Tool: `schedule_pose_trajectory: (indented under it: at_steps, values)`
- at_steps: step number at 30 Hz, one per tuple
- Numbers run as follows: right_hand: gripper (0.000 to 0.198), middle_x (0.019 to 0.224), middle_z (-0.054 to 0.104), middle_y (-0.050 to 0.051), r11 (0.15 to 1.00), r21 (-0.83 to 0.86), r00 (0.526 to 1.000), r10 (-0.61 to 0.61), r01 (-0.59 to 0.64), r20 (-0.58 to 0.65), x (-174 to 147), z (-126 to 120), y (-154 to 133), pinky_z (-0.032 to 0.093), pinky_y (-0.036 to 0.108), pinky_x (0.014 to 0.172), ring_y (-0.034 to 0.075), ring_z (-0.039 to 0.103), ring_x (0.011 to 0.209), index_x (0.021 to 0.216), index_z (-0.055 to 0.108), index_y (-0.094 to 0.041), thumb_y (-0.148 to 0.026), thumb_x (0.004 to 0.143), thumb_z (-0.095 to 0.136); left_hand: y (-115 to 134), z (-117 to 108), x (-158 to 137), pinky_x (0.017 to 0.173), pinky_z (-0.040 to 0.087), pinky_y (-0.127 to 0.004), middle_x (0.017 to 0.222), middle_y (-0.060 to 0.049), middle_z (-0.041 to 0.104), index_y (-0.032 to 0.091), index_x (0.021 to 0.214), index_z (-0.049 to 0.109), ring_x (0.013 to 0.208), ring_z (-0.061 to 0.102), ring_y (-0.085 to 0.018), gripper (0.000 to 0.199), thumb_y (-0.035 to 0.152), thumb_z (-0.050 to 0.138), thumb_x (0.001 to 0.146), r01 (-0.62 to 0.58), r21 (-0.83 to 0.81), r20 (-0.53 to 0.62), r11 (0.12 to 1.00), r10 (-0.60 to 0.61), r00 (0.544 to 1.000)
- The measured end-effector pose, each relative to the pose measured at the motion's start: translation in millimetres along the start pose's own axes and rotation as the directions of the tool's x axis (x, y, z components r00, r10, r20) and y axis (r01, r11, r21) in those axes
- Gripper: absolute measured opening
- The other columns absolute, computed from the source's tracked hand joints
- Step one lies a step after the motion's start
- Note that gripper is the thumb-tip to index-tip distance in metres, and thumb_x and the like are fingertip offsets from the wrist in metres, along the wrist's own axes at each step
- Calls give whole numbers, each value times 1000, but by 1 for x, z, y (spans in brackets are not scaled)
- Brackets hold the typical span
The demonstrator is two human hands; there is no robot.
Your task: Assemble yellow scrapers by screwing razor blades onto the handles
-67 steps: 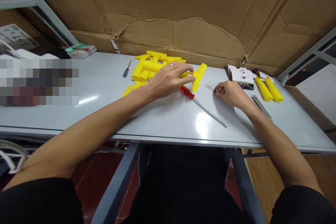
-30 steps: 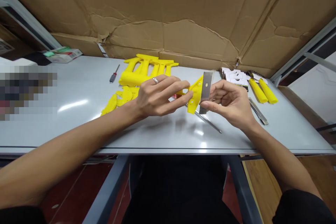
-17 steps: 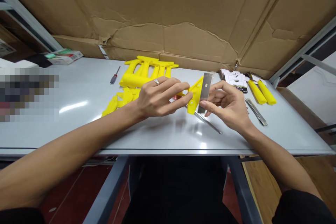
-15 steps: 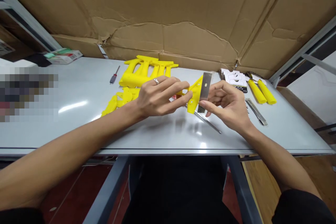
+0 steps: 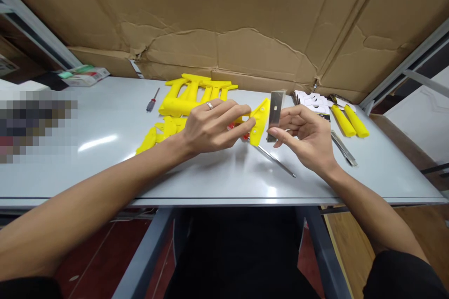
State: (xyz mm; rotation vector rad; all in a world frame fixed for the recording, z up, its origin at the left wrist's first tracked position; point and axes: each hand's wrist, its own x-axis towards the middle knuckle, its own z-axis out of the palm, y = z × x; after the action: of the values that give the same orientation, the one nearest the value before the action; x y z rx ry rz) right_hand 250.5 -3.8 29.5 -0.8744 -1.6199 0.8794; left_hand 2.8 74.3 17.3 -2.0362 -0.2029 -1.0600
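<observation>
My left hand [image 5: 215,126], with a ring on one finger, is closed on a yellow plastic scraper handle [image 5: 260,122]. Its flared end with small holes points right. In my right hand [image 5: 307,138], a flat metal scraper blade [image 5: 277,110] is pinched upright between thumb and fingers. A narrow gap parts the blade from the flared end. Below the hands lies a screwdriver [image 5: 277,161] with a long steel shaft; its red handle is partly hidden behind my left hand and the yellow piece.
Several yellow scraper handles [image 5: 191,96] and flat yellow pieces [image 5: 150,138] lie left of centre. A small screwdriver [image 5: 152,103] is beside them. At right are printed cards [image 5: 314,102], two yellow tubular handles [image 5: 343,121] and more metal blades [image 5: 343,148]. Cardboard [image 5: 224,51] stands behind.
The yellow handle's flared end has tilted and risen slightly. The blade in my right hand has shifted up a little, and more of the screwdriver's red handle shows.
</observation>
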Motion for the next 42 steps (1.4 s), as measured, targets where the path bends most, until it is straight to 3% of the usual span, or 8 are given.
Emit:
schedule_pose_trajectory:
  at_steps: [5,11,18,25,28,33,38,42]
  values:
    - [44,97,75,4,1000,0,1000,-28,28,12,4,-7,0,70,30,83,15,76,89,114,68,-19,-41,82,88,0,3,-1,60,42,-28,99,-1,75,26,103,64,76,69,-14,15,15,62,94,32,29,26,999,-33,999]
    - [30,93,72,3,999,-49,999,-24,22,-30,4,-8,2,58,20,59,13,73,85,99,63,-18,-30,83,85,2,3,2,57,39,-28,98,0,76,25,101,65,76,68,-14,16,12,64,90,17,30,9,999,-17,1000]
    - [33,94,74,4,999,-37,998,23,-25,-64,4,-6,-2,55,20,57,16,77,91,99,57,-18,-31,83,82,3,3,1,60,41,-29,99,0,75,27,103,66,77,67,-15,15,16,64,92,19,4,11,1000,-19,1000]
    - [24,99,76,4,994,-99,996,-43,35,-83,6,-9,3,66,27,74,16,77,93,97,64,-18,-32,86,80,4,1,4,58,41,-28,97,0,76,26,101,66,76,67,-14,11,18,64,94,11,5,-3,1000,-11,1000]
    - [11,99,76,4,959,-228,980,-186,166,-69,9,-13,4,66,32,85,17,76,100,89,67,-19,-27,89,75,4,1,6,58,41,-27,95,0,75,25,100,66,75,67,-14,8,20,64,95,3,0,-14,1000,-3,1000]
    - [12,106,77,2,665,-576,814,-581,475,-1,15,-21,8,59,49,107,22,72,117,83,70,-25,-17,91,67,4,0,7,58,42,-28,94,-1,76,24,99,67,75,67,-14,8,18,66,93,4,-2,-19,1000,-4,1000]
    - [17,112,77,2,510,-669,726,-685,541,64,13,-22,11,61,50,101,25,71,120,79,70,-28,-19,92,65,5,-1,5,60,43,-28,97,-1,76,24,101,67,78,68,-14,9,18,66,94,-4,0,-15,1000,4,1000]
    - [19,115,77,2,341,-663,577,-799,666,168,13,-18,9,64,44,93,22,74,116,87,70,-26,-10,92,62,5,0,5,61,42,-28,97,-1,76,24,100,66,78,68,-14,8,18,64,95,-6,-1,-14,1000,6,1000]
